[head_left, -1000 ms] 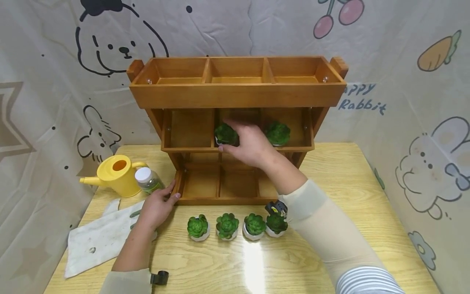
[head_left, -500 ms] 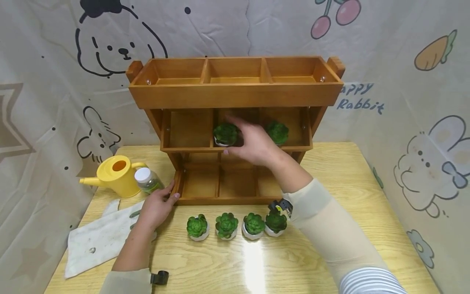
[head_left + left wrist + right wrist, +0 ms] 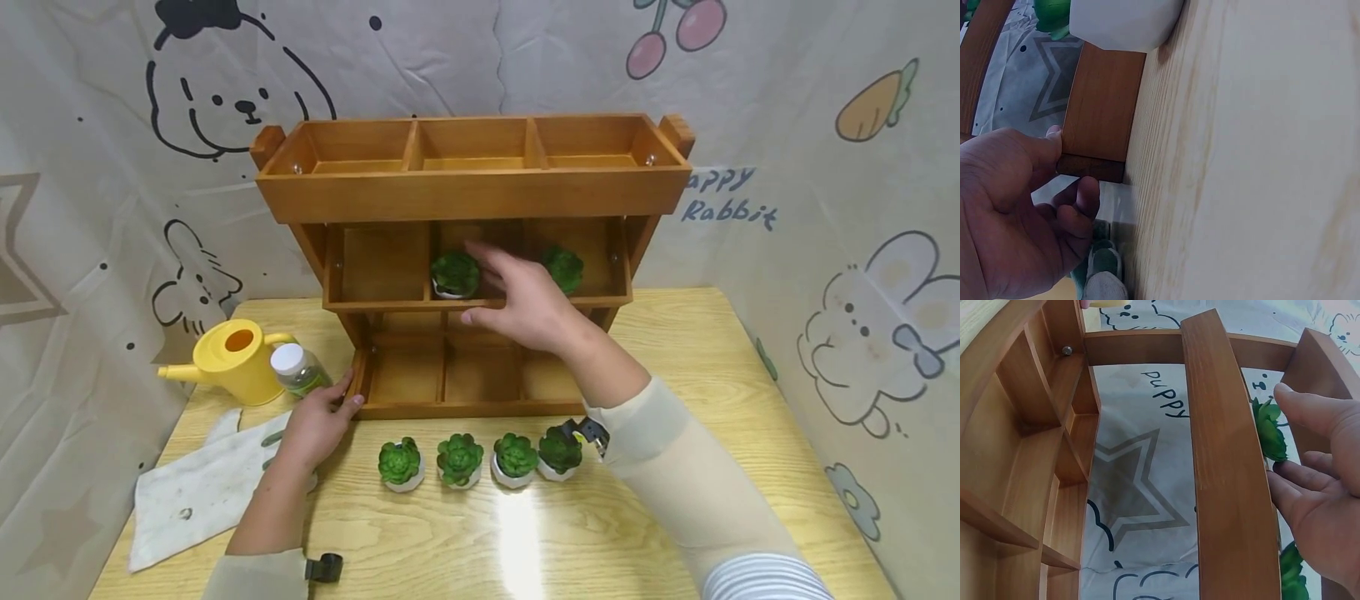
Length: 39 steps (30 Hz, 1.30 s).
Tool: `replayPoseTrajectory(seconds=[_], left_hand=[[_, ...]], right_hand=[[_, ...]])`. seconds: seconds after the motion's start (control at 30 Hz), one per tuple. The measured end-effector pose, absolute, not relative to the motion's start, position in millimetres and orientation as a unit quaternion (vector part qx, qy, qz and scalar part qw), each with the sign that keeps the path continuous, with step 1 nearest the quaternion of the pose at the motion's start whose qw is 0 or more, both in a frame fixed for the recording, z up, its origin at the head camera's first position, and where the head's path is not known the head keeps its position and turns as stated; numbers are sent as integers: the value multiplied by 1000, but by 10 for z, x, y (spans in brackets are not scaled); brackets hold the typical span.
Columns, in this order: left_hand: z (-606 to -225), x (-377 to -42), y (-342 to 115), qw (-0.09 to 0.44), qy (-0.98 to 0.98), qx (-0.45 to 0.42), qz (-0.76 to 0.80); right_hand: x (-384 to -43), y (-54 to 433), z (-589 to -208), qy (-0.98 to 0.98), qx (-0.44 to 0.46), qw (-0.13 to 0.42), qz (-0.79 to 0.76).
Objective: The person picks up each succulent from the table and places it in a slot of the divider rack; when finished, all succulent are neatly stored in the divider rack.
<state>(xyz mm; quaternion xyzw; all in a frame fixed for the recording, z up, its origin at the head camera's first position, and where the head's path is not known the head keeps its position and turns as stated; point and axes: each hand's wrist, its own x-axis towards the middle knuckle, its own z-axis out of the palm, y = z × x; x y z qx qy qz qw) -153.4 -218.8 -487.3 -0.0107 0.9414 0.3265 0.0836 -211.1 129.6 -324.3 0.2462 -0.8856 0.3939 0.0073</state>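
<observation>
"Green plant (image 3: 455, 273), head view?"
"Just released: right hand (image 3: 528, 304) spread beside it; plant in the middle compartment, near the front edge of the shelf (image 3: 375, 305)."
"Left wrist?"
"Left hand (image 3: 1025, 215) pinches the rack (image 3: 1100, 106), front left corner."
"Right wrist?"
"Thumb, fingers parted; plant placed."

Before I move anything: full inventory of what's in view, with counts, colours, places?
Shelf: 1, brown, on the table
Shelf plants: 2, green, middle tier, centre and right compartments
Table plants: 4, green in white pots, row in front of the shelf
Watering can: 1, yellow, left of the shelf
Jar: 1, clear with white lid, between can and shelf
Glove: at least 1, white and green, front left, partly hidden
Table: 1, light wood, under everything
Backdrop: pale, cartoon prints, behind and at both sides
Sleeves: 2, beige, on the arms
Wrist cameras: 2, black, at the wrists
Left hand: 1, at the shelf's lower left corner
Right hand: 1, beside the centre shelf plant
</observation>
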Motion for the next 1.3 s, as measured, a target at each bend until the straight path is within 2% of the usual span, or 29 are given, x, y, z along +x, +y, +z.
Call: replayPoseTrajectory(seconds=[0.4, 0.77, 1.07, 1.3], left_hand=[[-4893, -1539, -2207, 79, 942, -8, 325], [-4893, -1519, -2201, 83, 940, -8, 331], [-4887, -1527, -2200, 88, 939, -12, 332], [-4874, -1532, -2195, 86, 939, -8, 332]], right_hand=[[-1926, 1478, -3341, -868, 252, 1, 429], [-1753, 1620, -3503, -850, 264, 35, 455], [-1618, 1725, -3627, -854, 263, 28, 449], [-1525, 1818, -3721, -846, 266, 47, 461]])
